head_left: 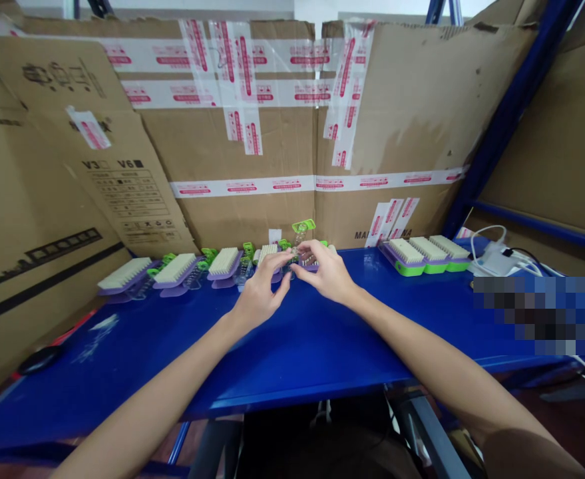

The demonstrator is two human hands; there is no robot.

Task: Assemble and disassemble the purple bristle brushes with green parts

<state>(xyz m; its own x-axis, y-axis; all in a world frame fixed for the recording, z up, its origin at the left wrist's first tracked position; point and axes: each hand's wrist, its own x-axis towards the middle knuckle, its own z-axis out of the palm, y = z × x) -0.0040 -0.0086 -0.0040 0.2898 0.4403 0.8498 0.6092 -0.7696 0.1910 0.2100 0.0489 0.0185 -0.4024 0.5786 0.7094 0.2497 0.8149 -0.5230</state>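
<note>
Both hands meet at the middle of the blue table, near its back edge. Between them stands a clear plastic piece with a bright green top (pixel 303 227), its lower part mostly hidden by fingers. My right hand (pixel 328 271) curls its fingers and thumb around the piece from the right. From the left, my left hand (pixel 259 289) closes thumb and fingertips on its lower part. Beside the left hand are a scrubbing brush with cream bristles and a purple body (pixel 225 263) and a clear part with a green top (pixel 247 256). Another brush is partly hidden behind the right hand.
More purple brushes (pixel 176 269) line the table's back left. Several brushes with green bases (pixel 406 254) stand at the right, near a white plug block with cables (pixel 496 261). A taped cardboard wall (pixel 267 146) bounds the back of the blue table (pixel 292 352).
</note>
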